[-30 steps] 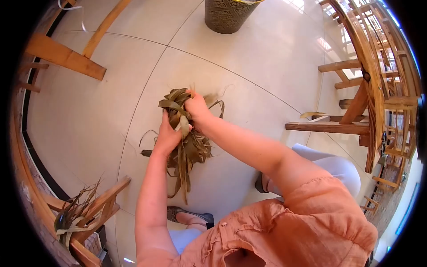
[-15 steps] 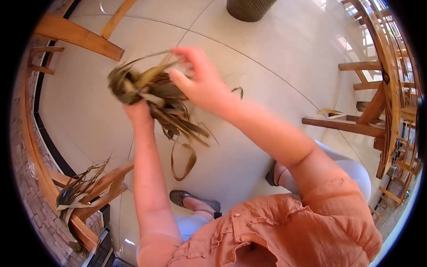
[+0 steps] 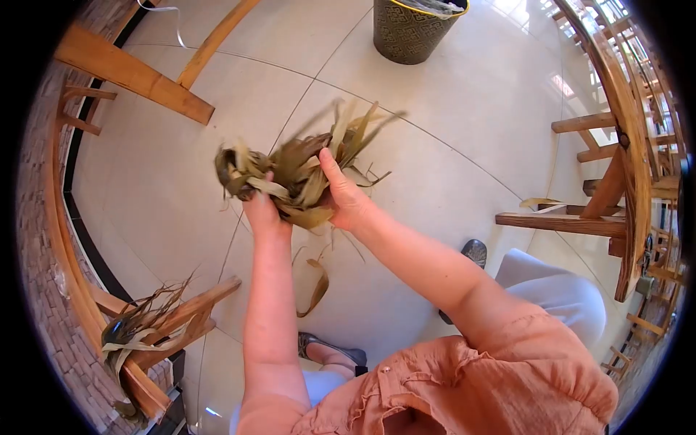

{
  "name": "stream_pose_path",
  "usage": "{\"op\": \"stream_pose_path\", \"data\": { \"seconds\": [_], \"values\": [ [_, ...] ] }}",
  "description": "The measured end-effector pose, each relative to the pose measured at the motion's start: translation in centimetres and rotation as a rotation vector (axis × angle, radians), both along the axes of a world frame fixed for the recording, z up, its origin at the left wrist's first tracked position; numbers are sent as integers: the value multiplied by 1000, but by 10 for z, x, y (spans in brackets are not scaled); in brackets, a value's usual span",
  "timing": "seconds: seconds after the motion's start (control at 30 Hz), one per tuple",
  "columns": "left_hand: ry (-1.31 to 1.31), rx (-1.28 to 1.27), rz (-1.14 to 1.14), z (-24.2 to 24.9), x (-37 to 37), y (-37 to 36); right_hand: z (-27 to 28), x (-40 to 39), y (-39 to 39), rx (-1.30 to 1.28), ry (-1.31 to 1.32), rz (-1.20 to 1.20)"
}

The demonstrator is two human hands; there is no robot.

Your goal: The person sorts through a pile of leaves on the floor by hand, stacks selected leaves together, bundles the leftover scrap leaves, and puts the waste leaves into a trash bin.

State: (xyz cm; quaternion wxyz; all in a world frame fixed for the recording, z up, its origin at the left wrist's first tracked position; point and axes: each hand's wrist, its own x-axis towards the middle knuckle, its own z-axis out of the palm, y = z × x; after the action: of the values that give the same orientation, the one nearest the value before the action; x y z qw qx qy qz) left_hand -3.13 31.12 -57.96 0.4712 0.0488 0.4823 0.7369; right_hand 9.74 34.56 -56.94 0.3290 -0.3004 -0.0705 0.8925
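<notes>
Between my two hands is a loose bundle of dried greenish-brown leaves [image 3: 293, 167], long and strip-like, with ends sticking out at the upper right. My left hand [image 3: 264, 209] grips its knotted left part from below, thumb up against the strips and the other fingers hidden under them. My right hand [image 3: 342, 197] is wrapped round the right part, its thumb lying along the near side. One leaf strip [image 3: 314, 290] curls below the bundle, over the tiled floor.
More dried leaves [image 3: 138, 337] hang over a wooden frame [image 3: 181, 308] at lower left. A dark patterned bin [image 3: 409, 32] with a yellow rim stands at the top. Wooden furniture legs [image 3: 138, 72] are at upper left, wooden chairs [image 3: 573, 223] at right.
My right hand, raised with fingers apart beside the bundle before, now holds its right part. The leaves have spread to the right, and my left hand has moved slightly right and down.
</notes>
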Motion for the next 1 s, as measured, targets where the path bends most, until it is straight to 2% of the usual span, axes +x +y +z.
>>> {"op": "stream_pose_path", "data": {
  "seconds": [0.07,0.17,0.2,0.23,0.3,0.33,0.4,0.43,0.47,0.5,0.57,0.63,0.73,0.77,0.87,0.9,0.93,1.0],
  "values": [
    [62,-39,-126,-9,10,-2,-8,5,5,68,-104,-55],
    [32,-154,-289,8,22,-4,-16,7,7,187,-287,-117],
    [19,-199,-342,11,23,-5,-18,4,4,339,-400,-102],
    [126,-247,-396,20,26,-4,-20,2,-3,490,-514,-88],
    [274,-256,-421,1,22,-6,-20,1,-7,817,-743,-64],
    [350,-255,-430,-6,23,-8,-18,4,-5,868,-817,-8],
    [192,-258,-409,-8,28,-15,-10,9,1,965,-964,101],
    [107,-253,-403,-1,35,-18,0,9,8,864,-1004,212],
    [19,-254,-396,3,40,-19,-1,10,13,928,-1073,236],
    [66,-196,-467,5,43,-17,-1,11,17,990,-1140,267],
    [121,-136,-422,1,48,-17,4,11,15,1196,-1329,336],
    [193,-82,-438,6,46,-18,11,7,16,1209,-1391,393],
    [17,42,-687,29,22,-18,2,9,23,1163,-1381,379],
    [53,103,-758,20,14,-18,-4,11,27,1165,-1366,341],
    [6,-135,-575,19,32,-16,11,-1,15,1298,-1403,342],
    [-80,-188,-451,30,34,-11,17,-13,8,1343,-1413,373],
    [-162,-205,-428,32,24,-5,24,-22,1,1388,-1424,402],
    [-83,-177,-428,52,7,-2,35,-29,-9,1494,-1304,253]
  ]
}}
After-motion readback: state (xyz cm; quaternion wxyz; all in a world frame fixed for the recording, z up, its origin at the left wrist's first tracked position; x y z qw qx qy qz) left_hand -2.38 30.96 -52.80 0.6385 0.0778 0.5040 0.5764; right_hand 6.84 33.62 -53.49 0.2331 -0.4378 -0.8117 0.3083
